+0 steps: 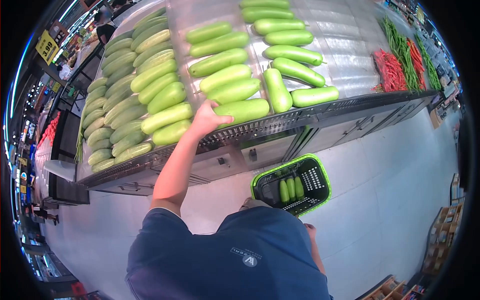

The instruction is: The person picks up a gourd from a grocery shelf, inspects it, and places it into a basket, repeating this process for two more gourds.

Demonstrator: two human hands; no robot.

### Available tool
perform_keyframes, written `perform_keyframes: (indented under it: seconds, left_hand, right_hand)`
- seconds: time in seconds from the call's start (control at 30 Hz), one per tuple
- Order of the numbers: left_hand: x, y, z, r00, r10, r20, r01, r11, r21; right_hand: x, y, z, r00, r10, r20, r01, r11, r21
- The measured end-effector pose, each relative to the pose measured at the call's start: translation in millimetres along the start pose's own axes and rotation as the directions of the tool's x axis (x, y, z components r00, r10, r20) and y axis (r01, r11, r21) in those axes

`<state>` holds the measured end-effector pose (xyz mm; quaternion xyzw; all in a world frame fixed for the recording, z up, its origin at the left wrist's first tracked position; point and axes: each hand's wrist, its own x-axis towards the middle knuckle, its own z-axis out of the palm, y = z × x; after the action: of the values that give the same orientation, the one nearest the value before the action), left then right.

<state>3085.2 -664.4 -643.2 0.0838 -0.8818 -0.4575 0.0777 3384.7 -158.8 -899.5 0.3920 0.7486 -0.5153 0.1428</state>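
My left hand point(210, 120) is on the left end of a light green gourd point(243, 111) at the front edge of the display, thumb and fingers around that end. More green gourds point(233, 90) lie in a column behind it. My right hand point(310, 230) shows only in small part beside my body; its fingers are hidden. Below the display is a black basket with a bright green rim point(327, 181), holding three slim green vegetables point(291, 189).
The metal display stand point(345, 55) has a perforated black front edge. Darker gourds point(120, 107) fill its left side. Red chillies point(391, 70) and long green beans point(400, 42) lie at the right. A yellow price sign point(47, 47) hangs at upper left. Wooden shelves point(442, 235) stand at lower right.
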Motion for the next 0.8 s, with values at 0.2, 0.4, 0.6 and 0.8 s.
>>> perform_keyframes:
  seconds: [0.2, 0.4, 0.6, 0.8]
  left_hand:
    - [-18.8, 32.0, 12.7, 0.98, 0.173, -0.1, -0.158, 0.976, 0.148]
    - [-47.3, 37.0, 15.1, 0.908, 0.347, -0.236, -0.322, 0.937, 0.136]
    - [-59.9, -6.5, 32.6, 0.929, 0.114, -0.352, -0.234, 0.917, -0.322]
    - [-72.1, -12.3, 47.2, 0.962, -0.254, 0.097, 0.156, 0.225, -0.962]
  right_hand:
    - [-1.9, -2.0, -3.3, 1.0, 0.006, 0.004, -0.006, 1.0, 0.018]
    - [-3.1, 0.9, -6.9, 0.999, -0.028, 0.026, 0.029, 0.999, -0.045]
    - [-3.9, 9.9, -10.7, 1.0, -0.002, 0.001, 0.002, 0.999, -0.043]
    - [-2.6, 9.9, -15.4, 0.999, -0.031, 0.019, 0.033, 0.992, -0.124]
